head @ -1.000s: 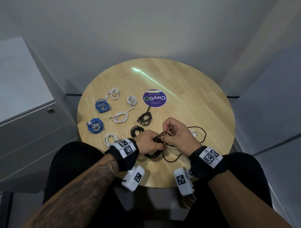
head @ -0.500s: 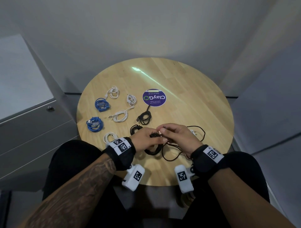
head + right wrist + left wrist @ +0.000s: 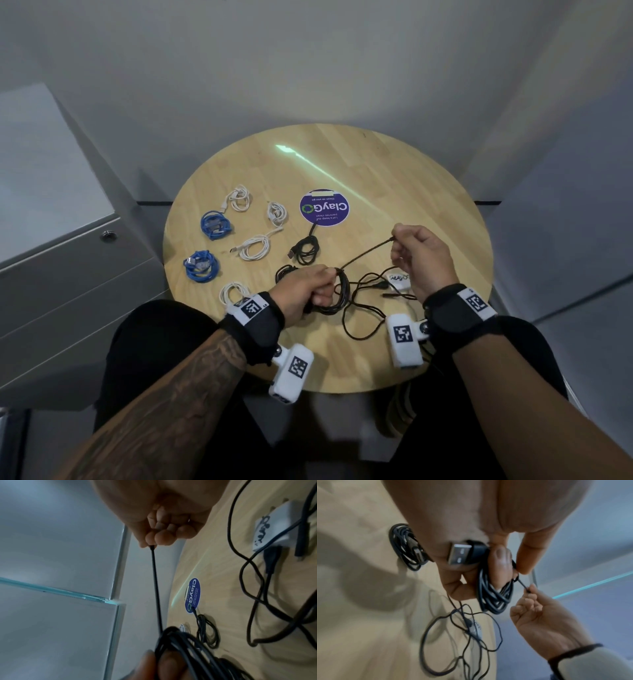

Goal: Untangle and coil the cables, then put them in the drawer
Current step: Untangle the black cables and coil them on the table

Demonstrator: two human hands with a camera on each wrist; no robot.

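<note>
My left hand (image 3: 310, 286) grips a coiled black cable (image 3: 339, 294) just above the round wooden table (image 3: 428, 192); its USB plug (image 3: 462, 554) lies against the palm. My right hand (image 3: 416, 255) pinches the cable's free end (image 3: 151, 547) and holds it taut, up and to the right of the coil. A thin loose black cable (image 3: 363, 318) sprawls on the table under both hands, beside a small white adapter (image 3: 397, 279). The drawer unit (image 3: 68, 274) stands at the left, its drawers closed.
Coiled cables lie on the table's left half: two blue (image 3: 215, 224) (image 3: 200, 266), several white (image 3: 255, 248), and two black (image 3: 305, 250) (image 3: 407, 546). A purple round sticker (image 3: 324, 208) sits mid-table. Grey walls surround the table.
My right hand has pulled the cable's end up and to the right, away from my left hand, drawing a straight length out of the coil. Earlier both hands were close together over the coil.
</note>
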